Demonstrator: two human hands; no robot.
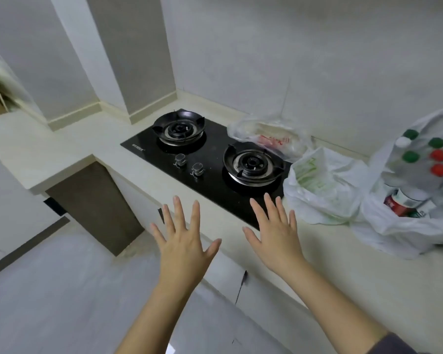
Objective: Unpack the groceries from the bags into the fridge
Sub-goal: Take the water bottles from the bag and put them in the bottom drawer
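1st, from the left: found no fridge for certain, only a blurred shiny edge at the frame's far side. Saw the left hand (184, 251) raised just off the front of the table (36, 154), fingers straight and fanned, grasping nothing. Passed over a black 2-burner hob (207, 159) set into the table, with nothing on its burners. Saw the right hand (274, 241) alongside, equally flat and released, with fingertips over the hob's near edge and short of any bag. Judged both as readied for a reach, not yet committed.

Found 3 plastic bags right of the hob, parked there presumably as the handiest surface. Noted a slumped bag with red print (274, 139) behind the right burner, then a bag with green print (325, 185) just in front of it, with contents unclear. Noted the largest bag (420, 231) at far right, sagged open round upright bottles (437, 154) with green and red caps and a red-labelled container (397, 200). Judged the task as barely begun; guessed the bag with green print as the closest 1st pick for the right hand.
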